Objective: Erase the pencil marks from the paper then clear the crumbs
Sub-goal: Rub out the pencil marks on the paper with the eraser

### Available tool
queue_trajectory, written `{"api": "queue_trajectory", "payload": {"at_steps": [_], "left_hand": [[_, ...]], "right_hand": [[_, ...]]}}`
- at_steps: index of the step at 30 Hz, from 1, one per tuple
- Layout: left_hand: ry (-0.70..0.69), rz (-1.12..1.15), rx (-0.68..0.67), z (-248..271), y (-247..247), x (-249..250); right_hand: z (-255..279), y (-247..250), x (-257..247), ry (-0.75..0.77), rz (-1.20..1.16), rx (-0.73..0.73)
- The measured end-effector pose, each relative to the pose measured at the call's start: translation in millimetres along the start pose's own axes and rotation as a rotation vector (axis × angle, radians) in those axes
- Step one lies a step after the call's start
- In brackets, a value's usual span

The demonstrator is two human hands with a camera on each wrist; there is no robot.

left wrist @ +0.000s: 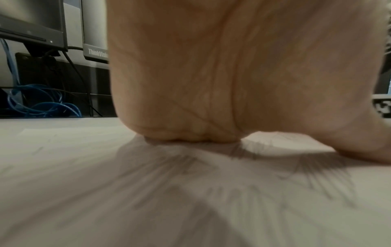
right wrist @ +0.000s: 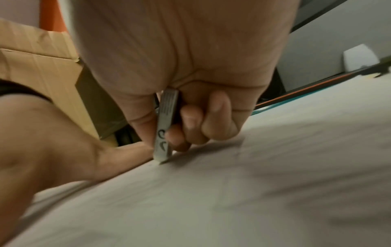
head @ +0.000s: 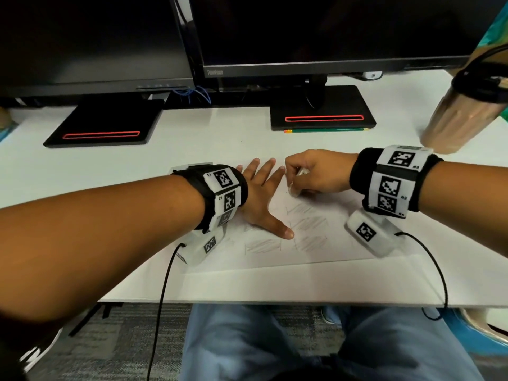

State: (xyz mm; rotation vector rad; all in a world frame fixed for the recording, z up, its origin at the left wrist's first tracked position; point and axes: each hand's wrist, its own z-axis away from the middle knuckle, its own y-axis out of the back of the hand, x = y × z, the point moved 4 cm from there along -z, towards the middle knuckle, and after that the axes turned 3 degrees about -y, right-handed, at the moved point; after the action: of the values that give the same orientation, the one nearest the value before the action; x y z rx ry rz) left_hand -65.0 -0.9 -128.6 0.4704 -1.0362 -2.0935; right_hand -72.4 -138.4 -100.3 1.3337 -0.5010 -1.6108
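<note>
- One sheet of paper lies flat on the white desk, in front of me.
- Pencil marks: at least five hatched patches visible; some are partly hidden by my wrists, so the count is uncertain.
- One eraser, in a printed sleeve, upright, its bare tip touching the paper at the far end of the marks.
- My right hand has its fingers curled, pinching the eraser.
- My left hand has its fingers spread flat, pressing the paper, just beside the eraser.
- One pencil lies against a monitor base, well apart from both hands.
- Two monitors.
</note>
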Motion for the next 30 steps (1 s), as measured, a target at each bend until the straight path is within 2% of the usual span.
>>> {"api": "queue_trajectory", "payload": {"at_steps": [3,7,11,15,19,23,27,30], "left_hand": [[0.000,0.001,-0.015,-0.7,-1.5,-0.6],[0.005,0.003,-0.010,-1.0,-0.4,-0.4],[0.006,0.002,-0.025,1.2,0.0,1.5],[0.017,0.002,-0.013,0.8,-0.3,1.0],[0.011,-0.002,-0.026,1.7,-0.5,1.7],[0.010,0.010,-0.012,0.1,-0.1,0.7],[0.005,-0.002,-0.014,0.5,-1.0,0.9],[0.011,0.007,-0.013,0.3,-0.6,1.2]], "right_hand": [[5.9,-10.6,-6.0,0.018,-0.030,-0.121],[4.4,0.0,-5.3,0.006,0.044,0.017],[9.9,-18.3,-17.9,0.057,0.038,-0.105],[6.6,-5.1,-9.7,0.018,0.023,0.015],[10.2,-16.2,-16.2,0.046,0.029,-0.097],[7.7,-5.5,-10.0,0.007,0.024,-0.021],[11.4,-17.2,-17.5,0.052,0.023,-0.136],[8.0,-7.7,-11.0,0.019,0.029,-0.063]]}}
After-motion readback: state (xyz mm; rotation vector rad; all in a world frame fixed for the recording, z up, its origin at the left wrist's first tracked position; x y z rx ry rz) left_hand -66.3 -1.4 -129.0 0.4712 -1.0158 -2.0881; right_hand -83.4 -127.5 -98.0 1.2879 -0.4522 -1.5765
